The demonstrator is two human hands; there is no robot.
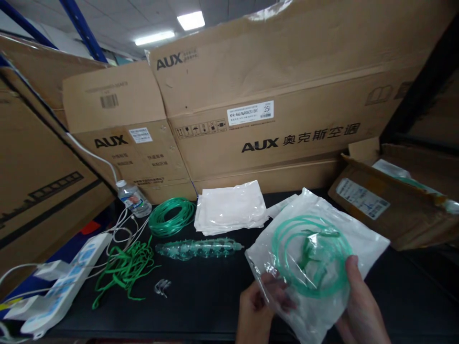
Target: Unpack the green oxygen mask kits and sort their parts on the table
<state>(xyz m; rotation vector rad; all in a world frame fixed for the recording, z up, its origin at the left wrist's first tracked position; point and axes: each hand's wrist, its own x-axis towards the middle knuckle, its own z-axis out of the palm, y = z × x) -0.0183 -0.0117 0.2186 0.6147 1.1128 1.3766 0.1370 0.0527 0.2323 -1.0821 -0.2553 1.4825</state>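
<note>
- Head view: one plastic bag (pixel 367 243) is held up over the near right part of the black table (pixel 201 298), in both hands.
- Left hand (pixel 257 302): curled at the bag's lower left corner, fingers showing through the film; whether they are behind it or inside cannot be told.
- Right hand (pixel 364 303): gripping the bag's right side, thumb on the front.
- Inside the bag: one coil of pale green tube (pixel 319 291) around a crumpled green piece (pixel 318 253).
- What could go wrong: the slick film might slide from a light grip and drop the bag; a hard tug might tear it; the tube could kink if squeezed.
- Also possible: a sweep to the left could snag the loose green straps (pixel 131 267) or the white cables (pixel 124 229).
- Counted: one bottle (pixel 134 199), one loose green coil (pixel 159 224), one power strip (pixel 68 286), one open box (pixel 390 200), one tangle of straps.
- Uncountable: the white packets (pixel 231 208) overlap, the stacked clear green pieces (pixel 201 248) nest together, and the small clear bits (pixel 163 287) blur.
</note>
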